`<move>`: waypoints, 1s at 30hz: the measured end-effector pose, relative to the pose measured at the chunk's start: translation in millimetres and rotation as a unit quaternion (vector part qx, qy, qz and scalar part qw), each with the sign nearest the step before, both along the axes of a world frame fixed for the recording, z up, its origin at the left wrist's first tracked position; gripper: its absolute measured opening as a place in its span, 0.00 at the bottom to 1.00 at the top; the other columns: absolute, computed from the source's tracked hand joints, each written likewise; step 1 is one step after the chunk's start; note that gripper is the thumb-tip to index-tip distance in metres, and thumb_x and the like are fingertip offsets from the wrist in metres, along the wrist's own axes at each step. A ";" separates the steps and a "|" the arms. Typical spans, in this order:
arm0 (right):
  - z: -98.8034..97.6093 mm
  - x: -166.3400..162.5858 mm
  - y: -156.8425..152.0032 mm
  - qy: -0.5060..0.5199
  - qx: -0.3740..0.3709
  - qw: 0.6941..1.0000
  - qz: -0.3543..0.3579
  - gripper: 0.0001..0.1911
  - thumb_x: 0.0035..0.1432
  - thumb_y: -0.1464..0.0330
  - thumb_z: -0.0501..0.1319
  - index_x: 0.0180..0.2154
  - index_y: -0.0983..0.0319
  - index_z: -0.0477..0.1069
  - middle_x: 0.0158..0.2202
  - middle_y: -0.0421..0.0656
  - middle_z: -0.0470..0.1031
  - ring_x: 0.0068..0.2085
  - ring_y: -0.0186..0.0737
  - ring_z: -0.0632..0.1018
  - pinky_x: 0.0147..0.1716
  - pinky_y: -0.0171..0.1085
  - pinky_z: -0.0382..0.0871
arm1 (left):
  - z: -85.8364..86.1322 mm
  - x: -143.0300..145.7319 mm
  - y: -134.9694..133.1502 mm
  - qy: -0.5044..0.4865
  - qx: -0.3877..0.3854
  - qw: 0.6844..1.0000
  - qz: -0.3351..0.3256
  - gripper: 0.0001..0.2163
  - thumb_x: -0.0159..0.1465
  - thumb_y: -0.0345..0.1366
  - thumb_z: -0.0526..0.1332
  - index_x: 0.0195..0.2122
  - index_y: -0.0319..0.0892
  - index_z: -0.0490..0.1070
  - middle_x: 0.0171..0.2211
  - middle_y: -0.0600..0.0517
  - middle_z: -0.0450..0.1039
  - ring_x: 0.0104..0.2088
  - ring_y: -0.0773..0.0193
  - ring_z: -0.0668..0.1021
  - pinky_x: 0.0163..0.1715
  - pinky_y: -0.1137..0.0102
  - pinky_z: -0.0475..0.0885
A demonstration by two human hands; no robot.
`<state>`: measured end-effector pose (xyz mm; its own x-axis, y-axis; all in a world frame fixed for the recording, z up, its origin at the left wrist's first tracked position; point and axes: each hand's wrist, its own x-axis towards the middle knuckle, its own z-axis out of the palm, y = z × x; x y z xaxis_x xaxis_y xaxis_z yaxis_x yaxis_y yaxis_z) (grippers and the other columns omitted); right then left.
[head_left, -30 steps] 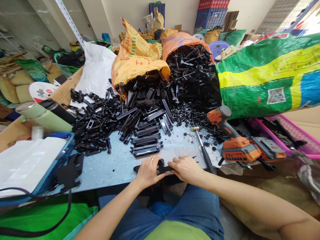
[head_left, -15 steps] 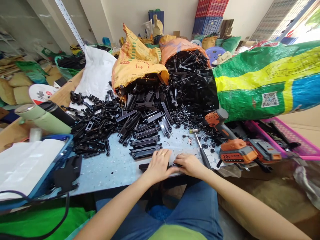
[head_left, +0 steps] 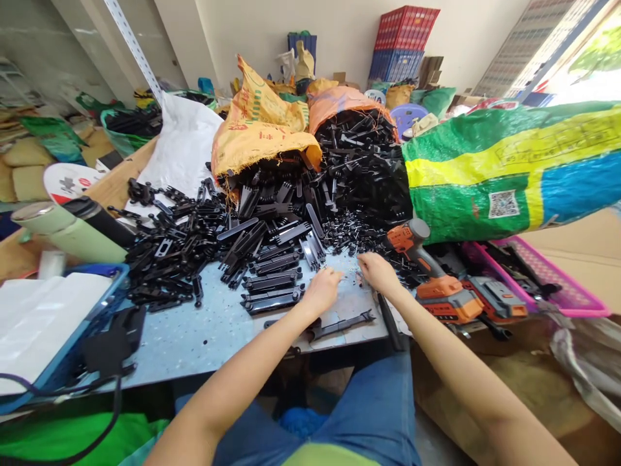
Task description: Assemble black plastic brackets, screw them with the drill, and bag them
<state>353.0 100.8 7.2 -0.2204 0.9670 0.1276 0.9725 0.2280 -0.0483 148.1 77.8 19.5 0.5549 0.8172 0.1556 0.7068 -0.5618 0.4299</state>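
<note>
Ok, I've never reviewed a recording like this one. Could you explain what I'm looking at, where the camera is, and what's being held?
There is no machine arm here: a person works with two bare hands. The camera sits on their head, looking forward and down, so the forearms reach in from the bottom.

On the blue table lie a heap of black parts, a row of longer black pieces and a scatter of small screws. Behind them are a yellow-orange sack and a green sack; an orange-and-grey drill is at the right.

The left hand and right hand are near the screws. Whatever their fingertips hold is too small to tell. A black part lies between the forearms, untouched by either hand.
</note>
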 end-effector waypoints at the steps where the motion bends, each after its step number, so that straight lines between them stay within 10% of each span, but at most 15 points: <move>1: -2.5 -3.7 14.9 -0.005 -0.001 1.000 0.007 0.14 0.60 0.73 0.49 0.44 0.64 0.69 0.43 0.51 0.71 0.46 0.43 0.69 0.43 0.37 0.62 | 4.4 -23.1 -10.9 -0.012 0.009 1.000 0.022 0.13 0.64 0.27 0.48 0.44 0.38 0.69 0.40 0.45 0.69 0.42 0.59 0.71 0.45 0.65 0.66; 9: -7.4 -32.6 54.5 0.028 -0.020 0.996 0.078 0.11 0.56 0.76 0.53 0.38 0.67 0.72 0.39 0.52 0.73 0.44 0.44 0.69 0.44 0.38 0.61 | 6.2 -170.9 -87.5 -0.055 0.012 0.980 0.188 0.12 0.65 0.33 0.47 0.39 0.42 0.69 0.35 0.48 0.69 0.37 0.60 0.73 0.39 0.64 0.69; 21: 4.9 -96.6 -68.3 0.455 -0.121 0.871 0.142 0.11 0.53 0.62 0.61 0.37 0.62 0.73 0.36 0.44 0.75 0.37 0.38 0.76 0.36 0.37 0.72 | 6.8 -151.5 -100.3 0.094 0.043 0.987 0.127 0.14 0.60 0.21 0.45 0.35 0.40 0.68 0.35 0.46 0.67 0.39 0.57 0.70 0.40 0.62 0.69; 30: -10.2 -103.1 -98.0 0.380 -0.044 0.903 0.195 0.09 0.60 0.65 0.56 0.39 0.62 0.70 0.37 0.46 0.74 0.38 0.39 0.76 0.40 0.39 0.72 | -33.6 -152.6 -106.8 0.010 0.140 0.983 0.121 0.13 0.66 0.29 0.46 0.47 0.39 0.67 0.37 0.44 0.73 0.41 0.57 0.73 0.39 0.62 0.68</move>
